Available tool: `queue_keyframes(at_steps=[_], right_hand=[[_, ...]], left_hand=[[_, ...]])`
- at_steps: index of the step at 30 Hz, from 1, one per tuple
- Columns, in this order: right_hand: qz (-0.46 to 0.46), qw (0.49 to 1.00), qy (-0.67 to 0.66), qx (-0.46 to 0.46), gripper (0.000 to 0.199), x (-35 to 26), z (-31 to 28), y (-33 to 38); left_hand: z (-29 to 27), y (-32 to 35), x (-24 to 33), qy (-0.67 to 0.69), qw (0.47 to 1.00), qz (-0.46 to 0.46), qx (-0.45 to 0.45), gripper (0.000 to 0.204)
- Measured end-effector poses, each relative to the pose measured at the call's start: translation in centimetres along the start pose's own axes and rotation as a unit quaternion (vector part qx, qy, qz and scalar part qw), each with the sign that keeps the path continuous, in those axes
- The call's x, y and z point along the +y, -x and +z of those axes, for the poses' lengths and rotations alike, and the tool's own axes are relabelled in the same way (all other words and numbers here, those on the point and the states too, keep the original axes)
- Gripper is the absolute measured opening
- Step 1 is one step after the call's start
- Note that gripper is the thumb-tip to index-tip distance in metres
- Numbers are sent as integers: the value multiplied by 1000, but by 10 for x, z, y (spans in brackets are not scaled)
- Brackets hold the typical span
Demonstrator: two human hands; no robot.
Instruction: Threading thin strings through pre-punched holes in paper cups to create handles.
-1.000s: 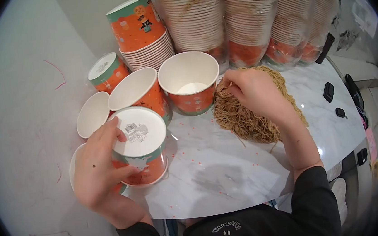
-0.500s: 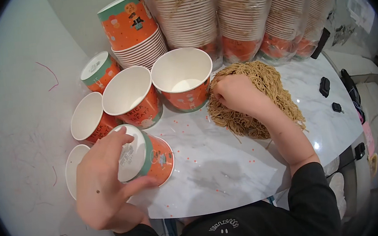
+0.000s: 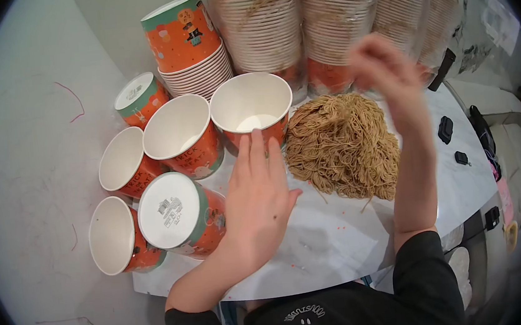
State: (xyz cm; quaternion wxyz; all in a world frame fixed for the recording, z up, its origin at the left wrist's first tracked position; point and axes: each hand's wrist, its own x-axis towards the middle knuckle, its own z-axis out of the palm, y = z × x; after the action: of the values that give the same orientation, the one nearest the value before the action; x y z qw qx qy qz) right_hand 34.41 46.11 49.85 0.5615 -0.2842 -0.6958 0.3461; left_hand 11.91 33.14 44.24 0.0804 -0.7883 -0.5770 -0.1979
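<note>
My left hand is open, its fingers stretched out flat against or just in front of the upright paper bucket, an orange and green tub with a white inside. Whether the fingertips touch it I cannot tell. To the right of that bucket lies a heap of tan, noodle-like strands. My right hand is raised above the heap's far right side, smeared by motion, so its fingers cannot be read. Left of my left wrist stands an upside-down bucket with its white base up.
More open buckets stand at the left, with a smaller upside-down one behind. A nested bucket stack and tall plastic-wrapped stacks line the back. Small black objects lie on the white marbled table at right.
My left hand has moved right, off the upside-down bucket, to the upright bucket at the middle. My right hand has lifted out of the strands, up and to the right.
</note>
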Motion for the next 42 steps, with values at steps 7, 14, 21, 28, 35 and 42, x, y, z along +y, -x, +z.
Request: queue_keyframes(at_steps=[7,14,21,28,35,42], right_hand=[[-430,811,-103,383,23,-78,-202,113],[-253,907,172,290,18,-68,-63,79],[-22,970,172,-171,10,-2,26,7],[57,953,134,-265,14,-2,28,12],[104,931,57,-345,14,4,39,15],[91,952,-72,-282,6,6,37,14]], left_hand=[[69,-47,-16,-66,991,-69,90,91],[58,-50,-26,-9,989,-54,138,7],[-3,-23,-23,132,985,-81,71,13],[-33,-11,-37,364,909,-203,-12,15],[-34,-15,-45,584,766,-222,-153,37],[-37,-18,-50,703,685,-157,-106,71]])
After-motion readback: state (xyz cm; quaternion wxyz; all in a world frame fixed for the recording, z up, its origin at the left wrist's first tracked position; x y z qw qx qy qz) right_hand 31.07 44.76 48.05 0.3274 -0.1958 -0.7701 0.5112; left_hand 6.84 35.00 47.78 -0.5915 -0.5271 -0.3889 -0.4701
